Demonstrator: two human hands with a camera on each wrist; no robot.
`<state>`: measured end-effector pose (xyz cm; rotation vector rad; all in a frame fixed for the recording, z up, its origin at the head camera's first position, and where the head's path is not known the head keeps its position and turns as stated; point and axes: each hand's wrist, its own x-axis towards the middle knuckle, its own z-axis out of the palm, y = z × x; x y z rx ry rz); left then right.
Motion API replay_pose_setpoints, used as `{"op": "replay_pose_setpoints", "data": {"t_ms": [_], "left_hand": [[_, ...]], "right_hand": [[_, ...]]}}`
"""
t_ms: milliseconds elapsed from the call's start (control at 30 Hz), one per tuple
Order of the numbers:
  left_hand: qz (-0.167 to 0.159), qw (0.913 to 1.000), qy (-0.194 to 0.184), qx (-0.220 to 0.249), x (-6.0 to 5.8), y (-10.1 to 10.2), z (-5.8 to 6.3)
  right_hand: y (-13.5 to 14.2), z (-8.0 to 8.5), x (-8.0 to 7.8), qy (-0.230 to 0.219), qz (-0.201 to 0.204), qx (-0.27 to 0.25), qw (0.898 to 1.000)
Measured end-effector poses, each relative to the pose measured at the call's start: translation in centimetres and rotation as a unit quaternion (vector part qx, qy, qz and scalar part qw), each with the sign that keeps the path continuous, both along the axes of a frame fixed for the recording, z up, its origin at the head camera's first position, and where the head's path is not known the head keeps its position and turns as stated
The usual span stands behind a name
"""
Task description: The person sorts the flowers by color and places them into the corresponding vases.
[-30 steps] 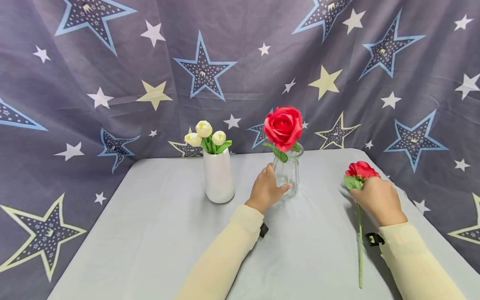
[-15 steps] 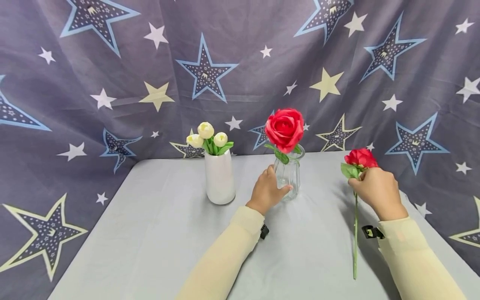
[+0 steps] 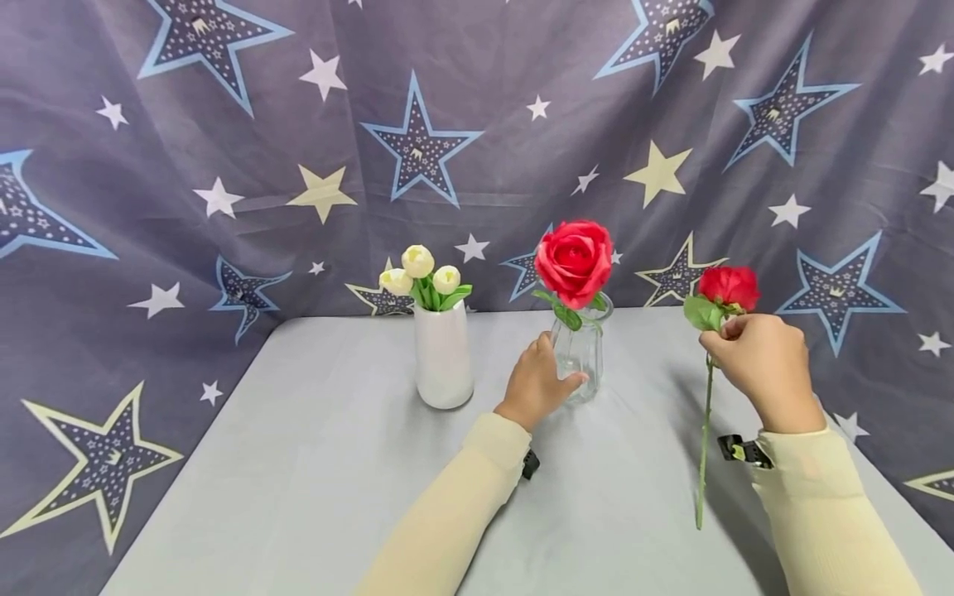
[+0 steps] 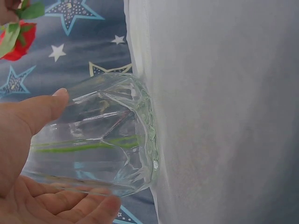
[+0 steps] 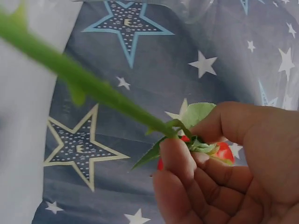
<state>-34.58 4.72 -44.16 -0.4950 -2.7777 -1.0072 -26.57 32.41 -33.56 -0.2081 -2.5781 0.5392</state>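
A clear ribbed glass vase (image 3: 580, 360) stands upright on the table, holding a red rose (image 3: 574, 261). Its green stem shows through the glass in the left wrist view. My left hand (image 3: 538, 382) grips the vase's left side, thumb on one side and fingers round the other. Over the right part of the table, my right hand (image 3: 768, 364) pinches a second red rose (image 3: 729, 287) just below its bloom. That rose's thorny green stem (image 5: 93, 86) hangs down, slightly slanted. In the right wrist view the fingers and leaves hide most of its bloom.
To the left of the glass vase stands a white vase (image 3: 443, 356) with several cream tulips (image 3: 418, 261). A pale grey cloth covers the table (image 3: 313, 463). Behind and beside it hangs a dark star-patterned curtain (image 3: 522, 149).
My right hand has raised its rose from the table, and the stem's lower end has moved up and slightly left. The left hand keeps its grip on the vase. The head view has shifted slightly.
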Motion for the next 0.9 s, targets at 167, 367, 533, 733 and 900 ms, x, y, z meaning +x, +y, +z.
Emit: {"op": "replay_pose_setpoints", "data": {"t_ms": [167,367,533,733,900], "left_hand": [[0.002,1.0000,-0.003,-0.004,0.2,-0.2,0.1],[0.001,1.0000,0.003,-0.007,0.1,0.0,0.1],[-0.001,1.0000,-0.001,-0.005,0.3,0.6,0.1],[0.005,0.9999,0.003,-0.009,0.3,0.4,0.1],[0.008,0.9999,0.001,-0.010,0.2,0.0,0.1]], "right_hand": [[-0.6,0.9,0.1,0.012,-0.004,-0.020,1.000],[-1.0,1.6,0.4,0.031,-0.007,-0.024,0.999],[-1.1,1.9,1.0,0.045,-0.012,-0.027,0.999],[-1.4,1.9,1.0,0.066,-0.003,-0.030,0.997],[-1.8,2.0,0.9,0.081,-0.001,-0.035,0.996]]}}
